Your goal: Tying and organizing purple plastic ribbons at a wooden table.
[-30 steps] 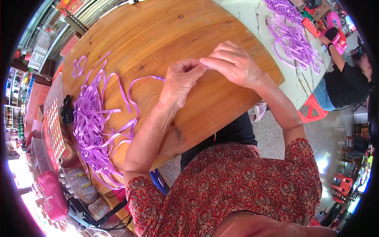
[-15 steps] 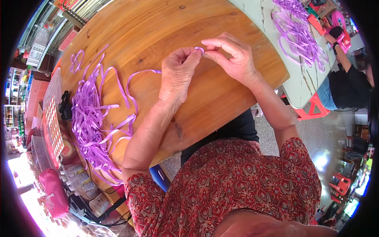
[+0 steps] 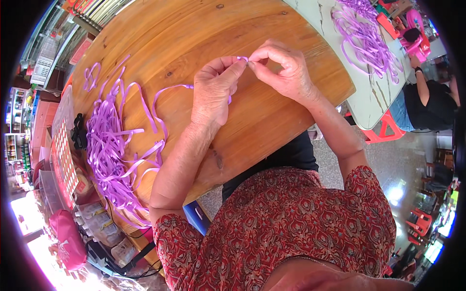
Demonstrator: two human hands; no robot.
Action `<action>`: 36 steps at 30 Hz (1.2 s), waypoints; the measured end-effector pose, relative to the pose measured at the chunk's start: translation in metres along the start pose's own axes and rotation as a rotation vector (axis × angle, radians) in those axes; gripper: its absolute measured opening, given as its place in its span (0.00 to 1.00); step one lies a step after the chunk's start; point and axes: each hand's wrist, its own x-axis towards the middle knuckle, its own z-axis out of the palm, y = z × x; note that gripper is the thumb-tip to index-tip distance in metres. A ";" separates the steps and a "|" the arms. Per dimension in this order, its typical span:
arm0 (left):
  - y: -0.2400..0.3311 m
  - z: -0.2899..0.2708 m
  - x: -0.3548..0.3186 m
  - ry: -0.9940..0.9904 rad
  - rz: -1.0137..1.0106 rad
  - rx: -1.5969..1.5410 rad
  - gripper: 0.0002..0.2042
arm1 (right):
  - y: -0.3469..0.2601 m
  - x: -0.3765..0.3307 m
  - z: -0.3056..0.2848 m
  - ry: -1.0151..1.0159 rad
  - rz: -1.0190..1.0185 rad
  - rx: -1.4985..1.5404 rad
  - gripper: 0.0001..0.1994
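Between my hands, over the wooden table [image 3: 272, 116], is a narrow purple ribbon [image 3: 171, 88]. My left hand [image 3: 216, 87] is closed on it, thumb pressed against the fingers, and a small loop stands out at the fingertips. Thumb and index finger of my right hand [image 3: 284, 70] pinch together at that loop's edge. The ribbon runs left from behind my left hand toward a large tangled heap of purple ribbons [image 3: 109, 145]. A short bit of purple also shows below my left palm.
On the white marbled table [image 3: 361, 109] at right lies another bundle of purple ribbons [image 3: 364, 43]. A person in black [image 3: 429, 104] sits beyond it near a red stool [image 3: 386, 128]. At left are a black clip-like object [image 3: 79, 131], a pink pouch [image 3: 68, 237] and clear containers [image 3: 99, 220].
My right thumb and index finger, apart before, have closed together at the loop. A bit of purple now shows below my left palm. The person at right has shifted an arm.
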 end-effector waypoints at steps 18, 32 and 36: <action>0.003 -0.009 0.002 -0.127 -0.131 0.147 0.07 | 0.001 0.007 -0.022 -0.203 -0.324 -0.199 0.08; 0.002 -0.001 0.000 -0.067 0.009 0.062 0.08 | -0.001 0.005 -0.007 0.025 -0.033 0.013 0.08; 0.002 0.006 -0.005 -0.011 0.083 0.137 0.08 | -0.008 0.004 -0.006 0.015 0.041 0.103 0.06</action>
